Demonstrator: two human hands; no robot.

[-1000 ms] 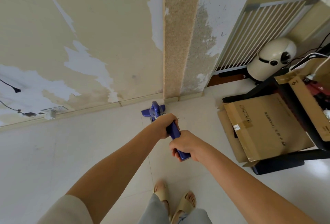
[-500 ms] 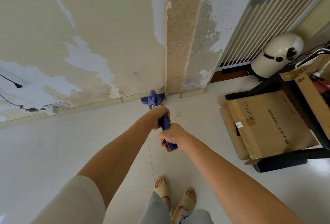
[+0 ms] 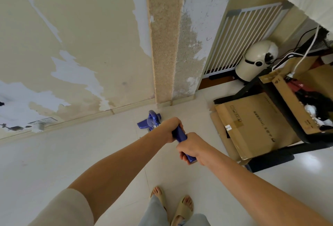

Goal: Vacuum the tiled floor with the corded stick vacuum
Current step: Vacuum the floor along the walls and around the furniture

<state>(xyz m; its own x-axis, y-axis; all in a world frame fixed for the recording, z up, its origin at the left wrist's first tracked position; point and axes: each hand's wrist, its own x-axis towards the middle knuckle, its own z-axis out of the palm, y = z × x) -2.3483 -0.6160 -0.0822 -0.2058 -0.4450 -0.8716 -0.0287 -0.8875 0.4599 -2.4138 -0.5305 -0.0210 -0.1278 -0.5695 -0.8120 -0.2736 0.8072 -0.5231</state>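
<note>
Since half a second ago the blue stick vacuum (image 3: 180,135) has drawn back from the baseboard; its floor head (image 3: 148,124) now sits clear of the wall on the pale tiled floor (image 3: 54,162), just above frame centre. Both forearms reach forward from the lower corners. The left hand (image 3: 170,128) wraps the handle higher up, fingers curled tight around it; the right hand (image 3: 191,147) clamps the handle's near end just below. The vacuum's long axis runs from the hands up-left toward the wall. A flattened cardboard box (image 3: 252,126) lies at right.
</note>
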